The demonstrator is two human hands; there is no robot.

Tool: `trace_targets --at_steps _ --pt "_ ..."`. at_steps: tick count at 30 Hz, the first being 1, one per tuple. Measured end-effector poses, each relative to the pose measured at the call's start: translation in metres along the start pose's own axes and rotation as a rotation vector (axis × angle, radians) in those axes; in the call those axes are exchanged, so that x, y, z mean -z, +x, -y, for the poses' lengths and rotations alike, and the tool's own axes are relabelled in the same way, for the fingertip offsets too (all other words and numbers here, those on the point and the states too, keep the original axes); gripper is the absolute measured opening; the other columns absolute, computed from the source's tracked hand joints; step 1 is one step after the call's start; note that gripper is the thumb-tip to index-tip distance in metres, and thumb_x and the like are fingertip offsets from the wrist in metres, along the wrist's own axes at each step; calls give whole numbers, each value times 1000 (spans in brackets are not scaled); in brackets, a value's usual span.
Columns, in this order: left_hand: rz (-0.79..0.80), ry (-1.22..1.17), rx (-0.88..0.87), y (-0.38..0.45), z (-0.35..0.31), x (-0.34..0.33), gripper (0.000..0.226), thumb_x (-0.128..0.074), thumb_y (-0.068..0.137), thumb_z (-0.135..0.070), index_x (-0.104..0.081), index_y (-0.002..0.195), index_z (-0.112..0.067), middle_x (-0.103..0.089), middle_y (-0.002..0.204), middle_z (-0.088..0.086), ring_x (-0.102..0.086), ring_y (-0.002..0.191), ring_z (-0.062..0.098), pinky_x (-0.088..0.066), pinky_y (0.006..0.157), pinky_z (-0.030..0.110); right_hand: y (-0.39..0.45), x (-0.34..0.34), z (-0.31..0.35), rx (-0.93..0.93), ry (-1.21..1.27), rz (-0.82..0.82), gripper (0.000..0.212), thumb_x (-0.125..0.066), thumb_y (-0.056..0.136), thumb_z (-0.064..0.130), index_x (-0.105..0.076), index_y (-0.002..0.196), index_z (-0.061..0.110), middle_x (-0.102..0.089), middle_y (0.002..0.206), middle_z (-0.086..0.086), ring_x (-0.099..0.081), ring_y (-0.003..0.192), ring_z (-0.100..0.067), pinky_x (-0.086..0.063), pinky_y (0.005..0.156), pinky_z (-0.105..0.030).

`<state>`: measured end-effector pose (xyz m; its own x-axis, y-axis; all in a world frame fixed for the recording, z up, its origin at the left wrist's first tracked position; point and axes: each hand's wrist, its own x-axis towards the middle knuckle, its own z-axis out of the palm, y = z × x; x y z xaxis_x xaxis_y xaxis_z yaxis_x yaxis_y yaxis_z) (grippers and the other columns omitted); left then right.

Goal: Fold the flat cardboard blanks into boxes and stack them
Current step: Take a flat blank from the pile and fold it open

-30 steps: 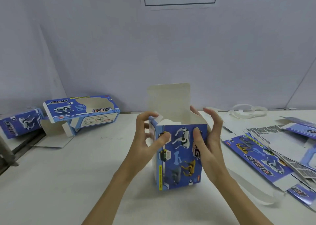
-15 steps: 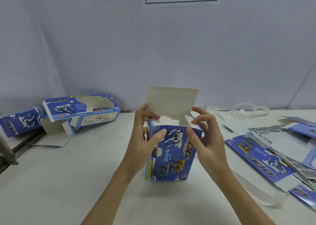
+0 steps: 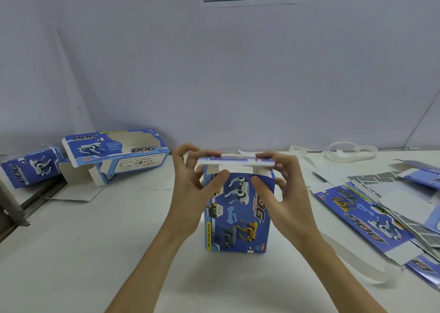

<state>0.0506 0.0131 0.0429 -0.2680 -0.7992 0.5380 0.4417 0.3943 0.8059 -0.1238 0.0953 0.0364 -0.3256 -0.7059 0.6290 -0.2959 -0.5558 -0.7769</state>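
Head view: upright box (image 3: pixel 239 215) between hands; both hands' fingers (image 3: pixel 266 156) pinching top flap (image 3: pixel 238 161).

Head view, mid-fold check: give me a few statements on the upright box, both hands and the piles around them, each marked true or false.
1. The upright box stands on end on the white table. True.
2. Its top lid flap is fully tucked shut. False: it is folded over level, but white flaps still show in a gap under it.
3. Both hands hold the box: left hand, right hand. True.
4. The flat blanks lie to the left of the box. False: they lie to its right.
5. A folded box lies on its side at the far left. True.
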Motion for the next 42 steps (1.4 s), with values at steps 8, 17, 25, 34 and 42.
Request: trace_targets --at_steps 8,17,25,34,42 --pt "186 437 -93 -3 -8 18 47 -82 81 -48 -69 119 -23 -57 134 -5 -49 141 24 -60 91 53 3 7 -14 168 -156 82 37 -69 96 39 -57 130 31 -56 135 13 -54 135 -23 -58 90 -23" --pt "137 435 -78 -5 -22 6 34 -63 92 -58 -68 113 -33 -59 123 -7 -54 134 25 -64 75 42 -8 2 10 -28 18 71 76 -56 89 78 -62 130 15 -55 138 7 -55 138 -26 -62 88 -57" --pt "77 408 -52 -4 -30 -12 20 -60 93 -65 -64 103 -49 -61 116 1 -63 119 25 -64 74 36 -5 -3 24 -122 155 1 25 -60 99 36 -69 117 22 -66 125 -6 -71 115 -26 -62 65 -27" --pt "166 358 -87 -7 -19 0 43 -70 92 -55 -54 129 -39 -53 134 0 -59 128 31 -62 77 34 -10 -6 14 -96 120 60 39 -53 106 43 -57 142 27 -55 148 5 -58 136 -29 -62 88 -46" --pt "197 323 79 -3 -6 15 82 -82 77 -65 -39 143 -44 -64 132 -15 -67 123 21 -63 91 41 -8 3 -3 -275 55 363 85 -77 91 47 -19 150 65 -73 129 10 -74 114 -18 -60 86 -22"
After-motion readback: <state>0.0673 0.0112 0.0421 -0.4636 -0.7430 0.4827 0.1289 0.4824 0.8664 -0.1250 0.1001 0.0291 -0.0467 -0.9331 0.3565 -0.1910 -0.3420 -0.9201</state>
